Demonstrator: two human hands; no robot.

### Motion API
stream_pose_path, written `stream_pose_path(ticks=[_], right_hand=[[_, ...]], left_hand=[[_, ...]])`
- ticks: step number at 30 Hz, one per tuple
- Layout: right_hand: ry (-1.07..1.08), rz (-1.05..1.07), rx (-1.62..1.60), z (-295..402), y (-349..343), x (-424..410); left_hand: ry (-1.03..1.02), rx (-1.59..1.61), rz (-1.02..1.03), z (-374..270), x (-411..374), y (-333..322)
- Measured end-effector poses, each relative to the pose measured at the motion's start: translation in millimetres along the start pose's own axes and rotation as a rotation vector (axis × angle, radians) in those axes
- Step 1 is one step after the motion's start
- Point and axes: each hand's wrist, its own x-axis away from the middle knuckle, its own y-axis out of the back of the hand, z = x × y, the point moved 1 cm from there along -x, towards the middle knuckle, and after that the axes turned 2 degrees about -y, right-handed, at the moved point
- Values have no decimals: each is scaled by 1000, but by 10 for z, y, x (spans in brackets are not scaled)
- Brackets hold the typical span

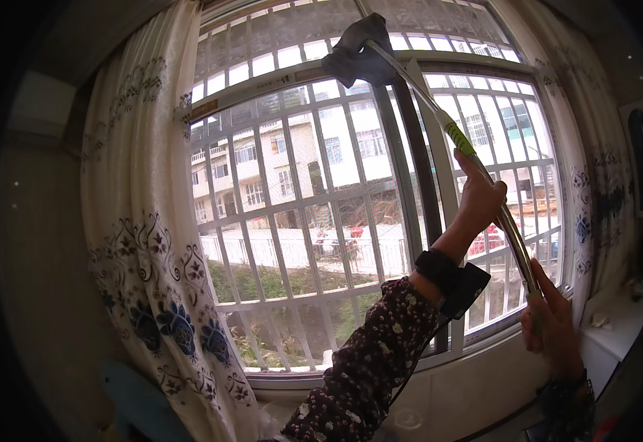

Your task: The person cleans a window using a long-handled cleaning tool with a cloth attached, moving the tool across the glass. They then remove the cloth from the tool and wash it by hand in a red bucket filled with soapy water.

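A long metal mop pole with green grip sections slants up across the window. My left hand is closed around its middle, just below the upper green sleeve. Lower down, my right hand grips the pole's green lower end. At the top, a dark grey cloth covers the head of the pole. The cloth lies over the window's horizontal frame bar and reaches up over the upper pane. A strap with a black device is around my left wrist.
Patterned curtains hang at the left and right of the sliding window. Metal security bars stand outside the glass. A light-coloured cabinet is at the lower right. A blue object sits below the left curtain.
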Motion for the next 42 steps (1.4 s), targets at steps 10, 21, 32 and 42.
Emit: stream_pose_path(ticks=[10,21,32,42], right_hand=[[-110,344,-379,3,-296,70],[-246,657,-581,-184,-1348,-186],[-46,530,-408,-433,-1874,-29],[420,256,-267,-566,-1884,-225]], left_hand=[[37,-222,-131,-198,275,466],[114,-260,-231,-186,680,1775],[135,-375,-133,-208,995,2131],[-180,-382,-20,-585,570,1700]])
